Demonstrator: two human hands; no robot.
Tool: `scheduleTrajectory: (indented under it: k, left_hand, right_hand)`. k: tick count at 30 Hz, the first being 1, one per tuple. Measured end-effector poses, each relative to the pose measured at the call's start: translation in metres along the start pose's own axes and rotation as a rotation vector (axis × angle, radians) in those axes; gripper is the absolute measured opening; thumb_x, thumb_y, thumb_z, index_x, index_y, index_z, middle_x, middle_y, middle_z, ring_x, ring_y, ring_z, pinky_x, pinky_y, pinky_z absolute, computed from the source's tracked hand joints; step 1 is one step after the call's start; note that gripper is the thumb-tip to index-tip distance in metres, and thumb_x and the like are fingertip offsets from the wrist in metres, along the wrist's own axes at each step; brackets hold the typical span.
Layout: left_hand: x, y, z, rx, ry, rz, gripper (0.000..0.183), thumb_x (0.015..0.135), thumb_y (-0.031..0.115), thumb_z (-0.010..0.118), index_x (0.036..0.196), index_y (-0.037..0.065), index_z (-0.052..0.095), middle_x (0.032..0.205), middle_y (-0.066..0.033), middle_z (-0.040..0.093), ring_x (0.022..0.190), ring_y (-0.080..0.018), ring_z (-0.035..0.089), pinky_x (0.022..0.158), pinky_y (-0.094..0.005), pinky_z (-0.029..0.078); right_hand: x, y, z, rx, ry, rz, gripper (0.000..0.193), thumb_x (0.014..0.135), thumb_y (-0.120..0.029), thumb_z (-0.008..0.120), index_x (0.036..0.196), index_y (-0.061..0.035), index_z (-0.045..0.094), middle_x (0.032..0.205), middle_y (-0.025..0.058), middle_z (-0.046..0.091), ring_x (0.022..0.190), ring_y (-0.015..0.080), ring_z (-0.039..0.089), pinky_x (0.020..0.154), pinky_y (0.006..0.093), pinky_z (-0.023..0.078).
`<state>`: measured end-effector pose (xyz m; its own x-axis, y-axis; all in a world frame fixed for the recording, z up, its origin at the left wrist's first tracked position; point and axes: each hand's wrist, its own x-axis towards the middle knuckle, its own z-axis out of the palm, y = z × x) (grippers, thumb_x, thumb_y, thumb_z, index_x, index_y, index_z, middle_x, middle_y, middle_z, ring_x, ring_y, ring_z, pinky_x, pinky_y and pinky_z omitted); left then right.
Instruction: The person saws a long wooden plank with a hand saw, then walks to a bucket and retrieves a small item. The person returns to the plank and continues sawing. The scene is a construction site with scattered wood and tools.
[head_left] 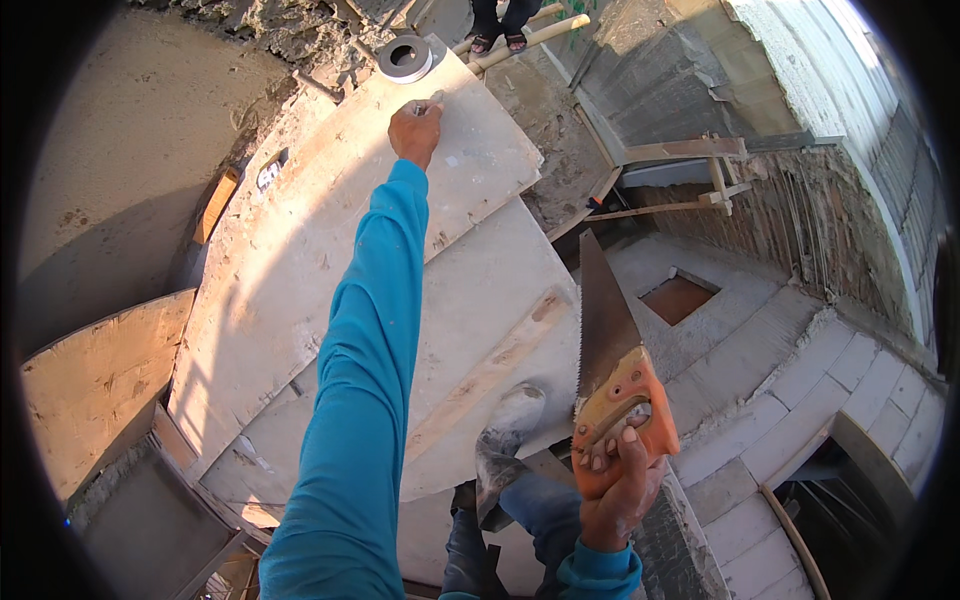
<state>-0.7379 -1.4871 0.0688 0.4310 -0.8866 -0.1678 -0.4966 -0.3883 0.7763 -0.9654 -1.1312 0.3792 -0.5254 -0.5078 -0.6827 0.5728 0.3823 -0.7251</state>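
My left arm, in a blue sleeve, reaches far over a pale, dusty board (480, 140). At its end my left hand (415, 132) is closed near the board's far edge. A small greyish bit shows at its fingertips, too small to name. Just beyond the hand lies a ring-shaped roll (405, 60), dark on top with a pale side; it looks like tape. Low on the right, my right hand (622, 480) wraps the orange handle of a handsaw (605, 320). The saw's blade points up and away, its toothed edge facing left, apart from the left hand.
My dusty boot (515, 412) stands on the lower boards. A person's sandalled feet (497, 42) are at the far edge beside bamboo poles (535, 42). An orange block (215, 205) lies left. Right are a wooden frame (690, 150), a square opening (680, 295) and a dark opening (835, 500).
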Motion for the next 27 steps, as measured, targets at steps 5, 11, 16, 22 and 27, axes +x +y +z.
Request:
scheduleTrajectory:
  k: [5, 11, 16, 22, 27]
  left_hand:
    - [0.004, -0.017, -0.002, -0.089, 0.031, -0.026, 0.031, 0.084, 0.034, 0.073, 0.099, 0.007, 0.078, 0.087, -0.0109, 0.075, 0.081, -0.0228, 0.07, 0.077, -0.0345, 0.053]
    - [-0.033, -0.016, -0.026, -0.228, 0.04, 0.004, 0.028, 0.089, 0.025, 0.069, 0.106, 0.003, 0.075, 0.088, -0.0072, 0.074, 0.078, -0.0153, 0.065, 0.073, -0.0305, 0.051]
    - [-0.13, -0.022, -0.077, -0.322, 0.052, -0.073, 0.023, 0.09, 0.016, 0.068, 0.108, 0.001, 0.071, 0.087, -0.0021, 0.066, 0.079, -0.0103, 0.058, 0.071, -0.0265, 0.047]
    - [-0.313, -0.072, -0.154, -0.327, -0.079, -0.373, 0.022, 0.09, 0.014, 0.068, 0.109, 0.003, 0.069, 0.085, 0.0017, 0.059, 0.074, -0.0085, 0.051, 0.067, -0.0256, 0.044]
    - [-0.486, -0.109, -0.217, -0.034, -0.229, -0.479, 0.03, 0.095, 0.029, 0.06, 0.105, 0.002, 0.069, 0.094, -0.0089, 0.072, 0.086, -0.0176, 0.066, 0.079, -0.0316, 0.051]
  right_hand:
    - [0.007, -0.005, 0.005, -0.09, 0.084, 0.004, 0.065, 0.082, -0.017, 0.059, 0.138, 0.012, 0.042, 0.069, 0.0031, 0.052, 0.057, 0.0087, 0.052, 0.063, 0.029, 0.053]
    - [-0.003, -0.003, 0.002, -0.094, 0.06, -0.036, 0.068, 0.085, -0.017, 0.057, 0.144, 0.0109, 0.038, 0.071, 0.0024, 0.053, 0.057, 0.0074, 0.05, 0.059, 0.0256, 0.049]
    - [-0.014, 0.006, -0.008, -0.075, -0.004, -0.108, 0.067, 0.086, -0.015, 0.055, 0.145, 0.0091, 0.038, 0.075, 0.003, 0.054, 0.058, 0.0072, 0.05, 0.057, 0.0243, 0.048]
    - [-0.042, 0.025, -0.013, -0.154, 0.01, -0.231, 0.061, 0.087, -0.01, 0.055, 0.144, 0.0072, 0.04, 0.075, 0.0039, 0.054, 0.057, 0.0084, 0.05, 0.055, 0.0251, 0.047]
    - [-0.082, 0.033, -0.032, -0.177, 0.056, -0.271, 0.031, 0.089, -0.008, 0.057, 0.118, 0.0013, 0.053, 0.073, 0.0034, 0.052, 0.055, 0.011, 0.048, 0.057, 0.0299, 0.049]
